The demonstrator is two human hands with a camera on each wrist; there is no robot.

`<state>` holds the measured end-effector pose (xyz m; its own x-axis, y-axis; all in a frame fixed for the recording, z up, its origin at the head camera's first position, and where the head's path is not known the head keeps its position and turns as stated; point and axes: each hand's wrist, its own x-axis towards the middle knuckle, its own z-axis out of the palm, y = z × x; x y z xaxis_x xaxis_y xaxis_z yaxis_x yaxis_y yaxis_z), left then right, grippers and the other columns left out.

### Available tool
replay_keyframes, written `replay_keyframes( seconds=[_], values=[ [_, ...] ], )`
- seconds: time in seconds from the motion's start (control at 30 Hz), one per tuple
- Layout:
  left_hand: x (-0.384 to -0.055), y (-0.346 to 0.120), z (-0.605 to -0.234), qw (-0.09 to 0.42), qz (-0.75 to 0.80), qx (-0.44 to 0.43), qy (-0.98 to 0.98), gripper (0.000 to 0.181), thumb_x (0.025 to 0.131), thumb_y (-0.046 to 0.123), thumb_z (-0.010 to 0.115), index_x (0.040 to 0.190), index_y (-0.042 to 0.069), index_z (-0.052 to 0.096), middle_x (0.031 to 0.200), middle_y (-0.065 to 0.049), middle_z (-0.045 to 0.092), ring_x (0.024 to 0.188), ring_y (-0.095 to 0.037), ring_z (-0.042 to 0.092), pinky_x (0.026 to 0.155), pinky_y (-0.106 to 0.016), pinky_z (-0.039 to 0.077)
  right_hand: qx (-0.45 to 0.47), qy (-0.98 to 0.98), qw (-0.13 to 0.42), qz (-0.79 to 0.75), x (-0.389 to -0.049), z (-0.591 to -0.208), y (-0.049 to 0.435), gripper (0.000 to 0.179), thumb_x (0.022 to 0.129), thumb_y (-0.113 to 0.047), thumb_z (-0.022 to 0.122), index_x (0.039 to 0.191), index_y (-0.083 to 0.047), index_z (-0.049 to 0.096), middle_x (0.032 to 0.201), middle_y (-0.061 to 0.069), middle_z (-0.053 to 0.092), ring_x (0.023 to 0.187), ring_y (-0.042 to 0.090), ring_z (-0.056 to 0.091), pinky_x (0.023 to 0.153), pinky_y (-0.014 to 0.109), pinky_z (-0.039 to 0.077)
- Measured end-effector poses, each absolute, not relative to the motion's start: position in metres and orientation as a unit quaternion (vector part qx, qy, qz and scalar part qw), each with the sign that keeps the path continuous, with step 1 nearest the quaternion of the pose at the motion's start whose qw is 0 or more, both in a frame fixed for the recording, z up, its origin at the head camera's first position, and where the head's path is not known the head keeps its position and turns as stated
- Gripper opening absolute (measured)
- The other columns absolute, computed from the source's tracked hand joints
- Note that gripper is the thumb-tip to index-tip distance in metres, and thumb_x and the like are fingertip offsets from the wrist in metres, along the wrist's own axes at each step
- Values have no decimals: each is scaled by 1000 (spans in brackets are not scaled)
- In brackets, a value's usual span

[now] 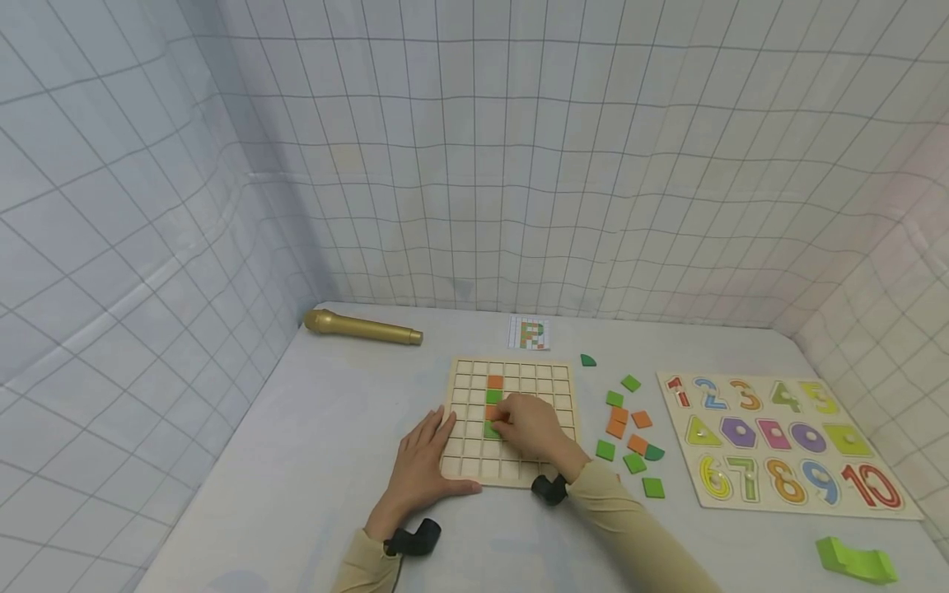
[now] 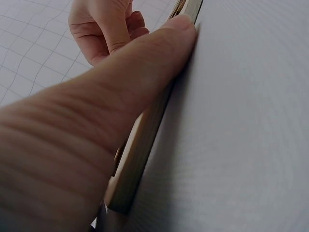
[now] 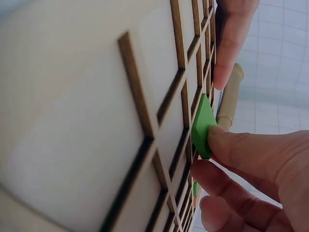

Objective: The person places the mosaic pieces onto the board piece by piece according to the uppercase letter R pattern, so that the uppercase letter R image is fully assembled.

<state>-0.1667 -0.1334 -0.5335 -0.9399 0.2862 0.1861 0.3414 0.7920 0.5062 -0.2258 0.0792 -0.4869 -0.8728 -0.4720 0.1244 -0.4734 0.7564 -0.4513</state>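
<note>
A square wooden grid board [image 1: 480,471] lies on the table in front of me. Fingers along its left side and thumb along its near edge, my left hand [image 1: 423,468] rests against the corner. My right hand [image 1: 535,427] pinches a green square tile [image 3: 203,126] between thumb and fingers, over a cell of the grid; in the right wrist view the tile looks tilted. Farther up the same column sit an orange tile [image 1: 494,382], a green tile [image 1: 494,397] and another orange tile [image 1: 491,411], partly covered by the fingers.
Loose green tiles [image 1: 605,450], orange tiles [image 1: 641,419] and dark green quarter-round pieces [image 1: 588,361] lie right of the board. Behind it is a pattern card [image 1: 530,333]; a gold microphone [image 1: 363,327] lies back left. At right are a number puzzle [image 1: 789,445] and a green block [image 1: 856,562].
</note>
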Motion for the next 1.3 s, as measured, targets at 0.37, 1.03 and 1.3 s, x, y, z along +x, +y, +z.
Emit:
replay_keyframes(
  seconds=[0.37,1.03,1.3],
  values=[
    [-166,-133,-533,48,-277,-164,-946,113,61,66,76,147,5,35,152,-16,27,139,-33,20,104,-54,23,247,-944,-3,220,-223,-481,79,11,85,-21,73,74,-17,70,72,-9,60,65,6,52,60,26,45],
    [-166,-133,-531,48,-278,-165,-945,112,61,65,76,146,5,36,151,-17,27,138,-34,20,104,-55,23,321,-911,-60,251,-219,-479,98,27,88,-25,68,107,-7,71,94,-3,63,77,8,54,70,28,47],
    [-166,-133,-532,47,-274,-165,-946,113,61,66,76,147,5,35,152,-16,27,139,-33,20,104,-55,23,295,-914,9,280,-217,-477,116,21,91,-26,66,107,-14,72,93,-9,63,69,4,51,59,23,44]
  ],
)
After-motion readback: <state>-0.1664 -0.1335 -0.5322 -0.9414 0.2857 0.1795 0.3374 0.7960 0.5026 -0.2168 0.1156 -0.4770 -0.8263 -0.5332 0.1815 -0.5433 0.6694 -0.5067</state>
